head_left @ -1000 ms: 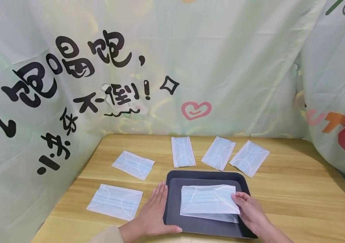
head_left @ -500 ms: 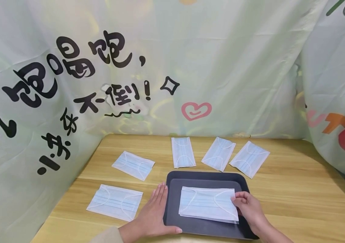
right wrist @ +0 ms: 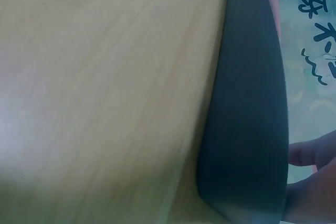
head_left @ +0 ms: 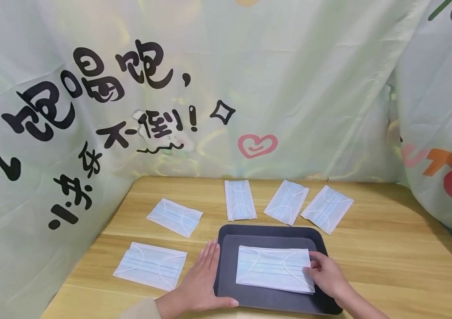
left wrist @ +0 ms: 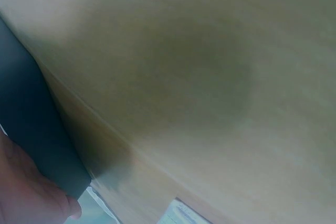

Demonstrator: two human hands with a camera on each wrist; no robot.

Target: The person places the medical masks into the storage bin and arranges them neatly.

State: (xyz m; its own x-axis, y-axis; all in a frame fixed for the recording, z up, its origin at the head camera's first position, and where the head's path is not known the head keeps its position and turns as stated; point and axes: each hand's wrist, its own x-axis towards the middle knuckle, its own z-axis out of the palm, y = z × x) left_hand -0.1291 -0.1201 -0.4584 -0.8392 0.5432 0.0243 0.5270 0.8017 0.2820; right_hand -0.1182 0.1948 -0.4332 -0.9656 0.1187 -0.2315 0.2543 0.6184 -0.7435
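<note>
A dark tray point(head_left: 229, 299) lies near the table's front edge, holding a stack of light blue face masks point(head_left: 271, 268) with white ear loops. My left hand point(head_left: 199, 283) lies against the tray's left side, fingers straight, thumb along the front corner. At the stack's right end my right hand point(head_left: 327, 274) pinches the masks' edge between thumb and fingers. The left wrist view shows part of the left hand point(left wrist: 31, 192) at the tray's side point(left wrist: 39, 114). In the right wrist view the right hand point(right wrist: 317, 177) shows beyond the tray's outer wall point(right wrist: 244, 98).
Two masks lie left of the tray, one nearer point(head_left: 151, 266) and one farther point(head_left: 175, 217). Three more lie behind it: one upright point(head_left: 241, 199), one slanted point(head_left: 287, 201) and one at the right point(head_left: 327, 208). A printed curtain point(head_left: 309, 88) hangs around the wooden table point(head_left: 401, 248).
The upper mask has come down level with the one beneath, so their edges now nearly line up. My right hand has shifted slightly along the stack's right end. My left hand has stayed put.
</note>
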